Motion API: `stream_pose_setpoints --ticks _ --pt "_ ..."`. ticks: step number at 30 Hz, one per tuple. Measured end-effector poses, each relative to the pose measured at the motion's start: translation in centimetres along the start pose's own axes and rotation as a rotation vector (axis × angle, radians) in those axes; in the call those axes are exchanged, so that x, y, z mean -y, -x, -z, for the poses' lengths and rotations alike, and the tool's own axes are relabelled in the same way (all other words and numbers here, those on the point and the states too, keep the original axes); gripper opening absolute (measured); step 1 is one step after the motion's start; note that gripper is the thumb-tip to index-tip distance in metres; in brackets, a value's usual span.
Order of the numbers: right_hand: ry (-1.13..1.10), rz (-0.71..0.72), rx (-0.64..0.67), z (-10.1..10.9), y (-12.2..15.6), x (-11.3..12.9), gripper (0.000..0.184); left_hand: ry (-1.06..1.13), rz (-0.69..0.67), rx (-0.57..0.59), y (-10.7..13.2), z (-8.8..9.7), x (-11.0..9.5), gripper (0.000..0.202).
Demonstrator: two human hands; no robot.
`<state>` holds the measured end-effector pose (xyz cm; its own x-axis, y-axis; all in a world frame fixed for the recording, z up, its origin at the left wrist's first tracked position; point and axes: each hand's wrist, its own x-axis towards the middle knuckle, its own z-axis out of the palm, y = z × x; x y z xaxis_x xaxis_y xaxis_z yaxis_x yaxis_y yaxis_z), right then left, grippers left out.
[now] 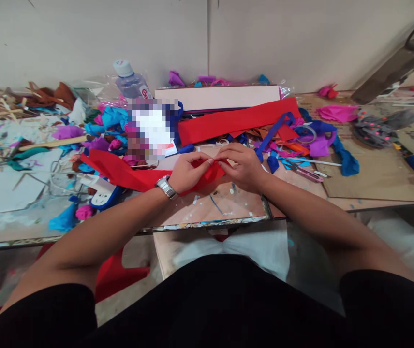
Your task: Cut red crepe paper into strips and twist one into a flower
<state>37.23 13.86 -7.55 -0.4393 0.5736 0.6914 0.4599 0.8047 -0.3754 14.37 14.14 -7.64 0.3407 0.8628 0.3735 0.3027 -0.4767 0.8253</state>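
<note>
A long strip of red crepe paper [130,176] runs from the left across the table into both hands. My left hand [188,171], with a metal watch at the wrist, pinches its upper edge between thumb and fingers. Right beside it, my right hand [241,164] pinches the same edge, the fingertips of both hands almost meeting. Part of the strip hangs below the fingers, partly hidden by the left hand and wrist. Another flat red strip [239,121] lies just behind the hands, over a heap of coloured scraps.
Behind on the left stands a clear bottle [130,82] with a white cap. A white and blue power strip [105,195] lies at left. Pink-handled scissors [306,171] rest right of my hands, near a cardboard sheet [370,174]. Wooden sticks [0,108] are piled far left.
</note>
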Motion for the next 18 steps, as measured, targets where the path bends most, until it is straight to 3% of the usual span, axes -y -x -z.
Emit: stream_pose_setpoints --ticks 18 --pt "0.005 -0.012 -0.054 -0.11 -0.05 0.49 0.011 -0.005 0.011 -0.055 0.22 -0.20 0.03 0.028"
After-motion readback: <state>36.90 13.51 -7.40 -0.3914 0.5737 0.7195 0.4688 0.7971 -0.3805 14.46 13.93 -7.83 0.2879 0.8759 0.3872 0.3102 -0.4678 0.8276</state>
